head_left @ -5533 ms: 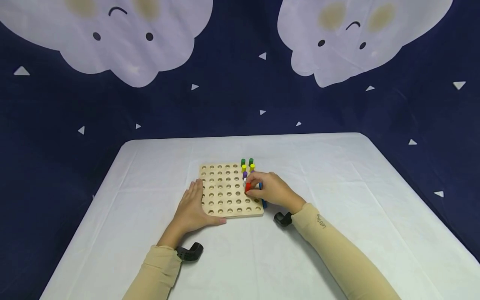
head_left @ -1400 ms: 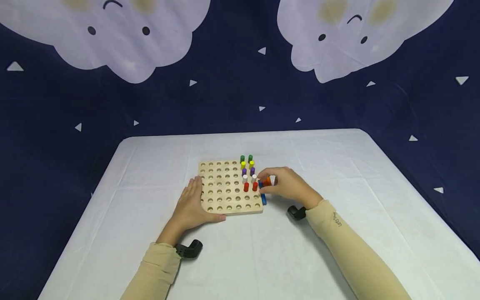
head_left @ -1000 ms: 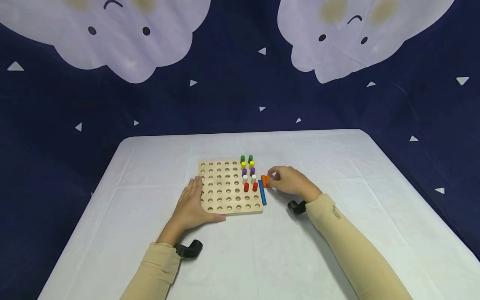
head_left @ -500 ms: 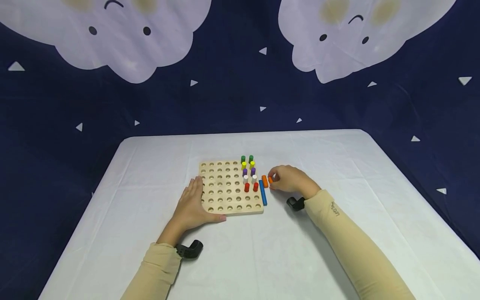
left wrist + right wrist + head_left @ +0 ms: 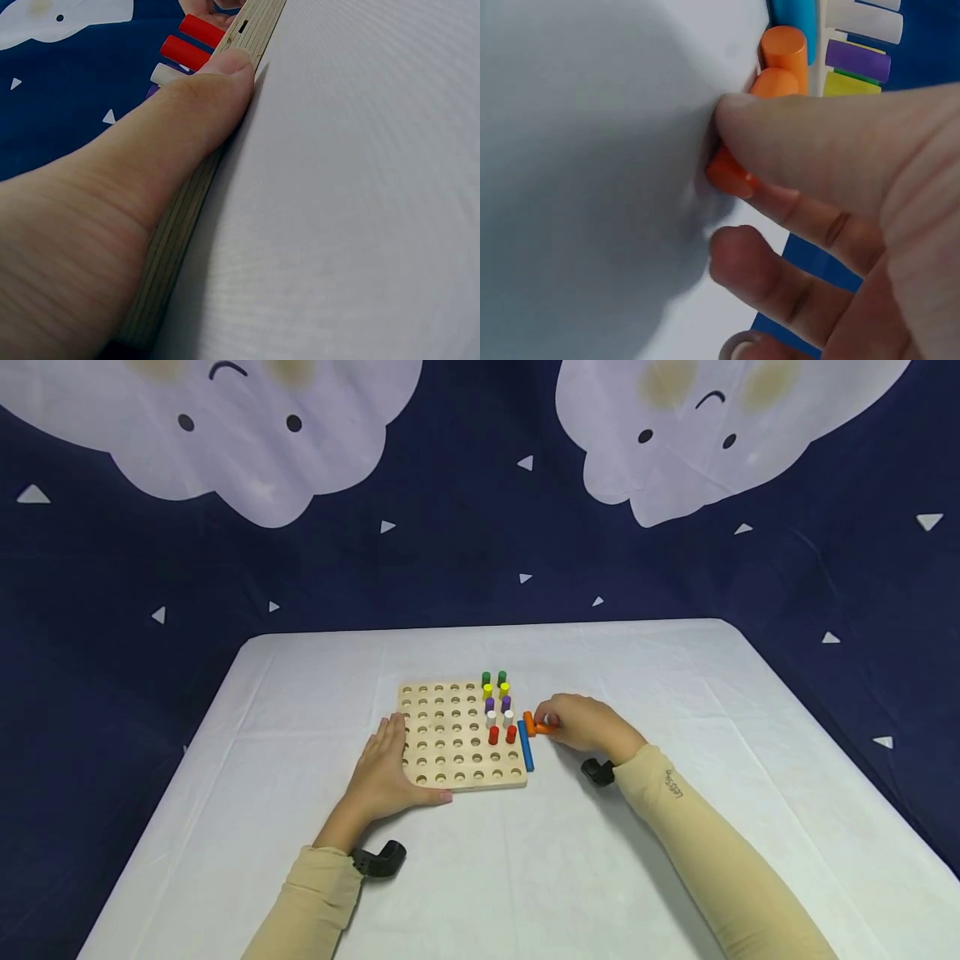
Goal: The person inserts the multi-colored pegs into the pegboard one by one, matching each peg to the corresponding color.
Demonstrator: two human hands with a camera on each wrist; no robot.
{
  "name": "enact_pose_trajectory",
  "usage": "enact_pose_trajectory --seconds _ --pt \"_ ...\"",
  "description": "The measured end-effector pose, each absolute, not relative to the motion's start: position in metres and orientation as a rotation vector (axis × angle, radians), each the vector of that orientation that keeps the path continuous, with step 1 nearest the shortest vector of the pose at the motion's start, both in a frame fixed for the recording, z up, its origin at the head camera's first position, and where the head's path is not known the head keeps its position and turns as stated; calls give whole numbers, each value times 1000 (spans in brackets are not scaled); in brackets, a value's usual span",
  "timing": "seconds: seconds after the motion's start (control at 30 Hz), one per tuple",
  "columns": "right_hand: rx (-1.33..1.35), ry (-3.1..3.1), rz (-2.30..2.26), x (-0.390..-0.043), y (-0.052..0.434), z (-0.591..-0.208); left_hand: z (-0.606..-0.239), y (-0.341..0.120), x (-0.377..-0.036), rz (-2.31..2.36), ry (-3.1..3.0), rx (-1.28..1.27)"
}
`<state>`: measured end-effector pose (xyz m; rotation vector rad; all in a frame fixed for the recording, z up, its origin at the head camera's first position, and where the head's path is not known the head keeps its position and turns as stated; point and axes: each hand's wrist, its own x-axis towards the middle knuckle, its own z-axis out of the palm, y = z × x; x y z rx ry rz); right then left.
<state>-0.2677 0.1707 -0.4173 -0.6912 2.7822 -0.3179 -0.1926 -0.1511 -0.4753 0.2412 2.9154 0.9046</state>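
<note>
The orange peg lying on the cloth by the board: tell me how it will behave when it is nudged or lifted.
The orange peg is a smooth cylinder lying on its side, so a nudge would probably roll it across the tablecloth. It looks like rigid painted wood, likely stiff and light. The right hand pinches a second one with fingertips alone, which suggests little weight, though the glossy paint may be slippery.

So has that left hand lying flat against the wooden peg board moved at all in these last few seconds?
No. The left hand rests flat at the near-left corner of the wooden peg board, exactly where it was before.
</note>
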Motion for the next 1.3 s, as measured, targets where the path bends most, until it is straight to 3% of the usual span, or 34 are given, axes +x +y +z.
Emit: enact_pose_trajectory --seconds 0.3,0.67,1.3 --pt "-737 2788 -424 -267 185 -422 -475 -151 -192 906 2913 244" --pt "-810 2877 -896 -261 190 -427 -472 -152 -192 893 2913 259" --pt "-1087 2841 -927 -223 134 -428 -471 -151 -192 915 2893 247"
